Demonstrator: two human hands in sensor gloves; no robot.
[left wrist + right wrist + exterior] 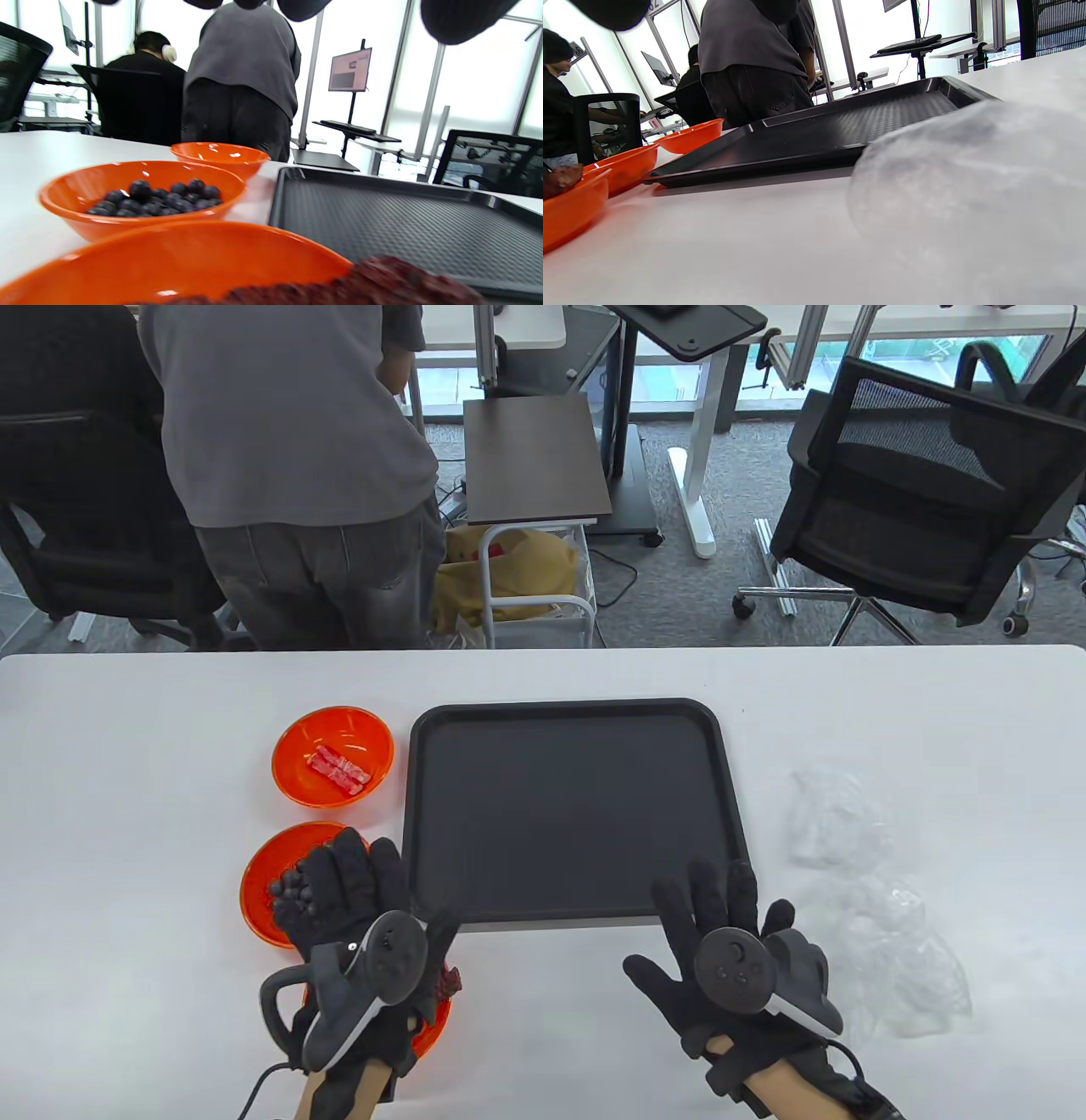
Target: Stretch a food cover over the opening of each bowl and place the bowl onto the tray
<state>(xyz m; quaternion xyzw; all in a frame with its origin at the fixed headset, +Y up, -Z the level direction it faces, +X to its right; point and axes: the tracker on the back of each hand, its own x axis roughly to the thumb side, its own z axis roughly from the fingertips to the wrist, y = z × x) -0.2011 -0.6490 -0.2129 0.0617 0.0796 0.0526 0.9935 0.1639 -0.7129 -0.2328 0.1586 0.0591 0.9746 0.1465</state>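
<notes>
Orange bowls (pixel 333 757), three, beside one black tray (pixel 577 712); two clear covers (pixel 836 814); both hands' fingers (pixel 339 865) spread, empty.

left hand (pixel 344 899): flat, fingers spread, palm down | right hand (pixel 721 933): flat, fingers spread, palm down

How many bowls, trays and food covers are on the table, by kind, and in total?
Bowls: 3, far, middle, near
Tray: 1
Food covers: 2, far, near
Total: 6
</notes>
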